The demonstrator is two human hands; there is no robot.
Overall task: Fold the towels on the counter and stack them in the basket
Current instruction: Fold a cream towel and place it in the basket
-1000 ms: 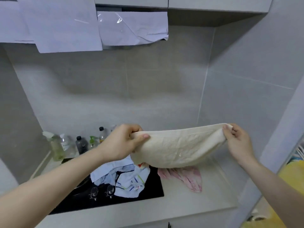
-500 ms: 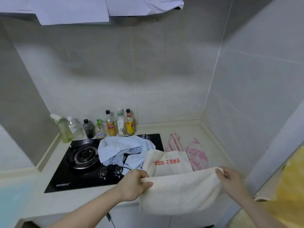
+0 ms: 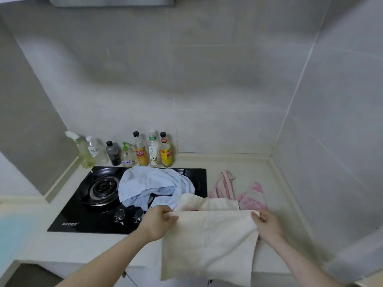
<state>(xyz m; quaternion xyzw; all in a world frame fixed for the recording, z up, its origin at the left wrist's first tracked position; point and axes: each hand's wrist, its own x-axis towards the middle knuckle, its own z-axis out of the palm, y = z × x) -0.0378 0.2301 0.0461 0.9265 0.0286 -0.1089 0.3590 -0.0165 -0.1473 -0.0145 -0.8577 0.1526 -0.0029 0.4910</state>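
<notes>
Cream towel (image 3: 209,243): 1, held at its 2 upper corners, the lower part hanging over the front edge of the counter (image 3: 248,162); a second layer of the same cloth lies flat on the counter behind the held edge, with a trace of red print showing. Held so, likely to bring edge to edge for a fold.

Left hand (image 3: 159,221): fingers curled, pinching the towel's left corner.

Right hand (image 3: 267,223): fingers curled, pinching the towel's right corner. The 2 hands are well apart, keeping the top edge taut and level, which judged from here suits an even fold.

Blue towel (image 3: 153,185): 1, crumpled, lying over the right side of the stove (image 3: 83,208), not yet folded.

Pink towel (image 3: 248,193): 1, crumpled on the counter just behind the cream towel, near the corner wall, not yet folded.

Towels counted: 3; folded and stacked: 0 visible.

Basket: not in view.

Stove: 1, black; 1 burner exposed, 2 knobs (image 3: 129,215) at the front.

Bottles (image 3: 143,150): 7, upright in a row against the back wall, clear of the working area.
</notes>
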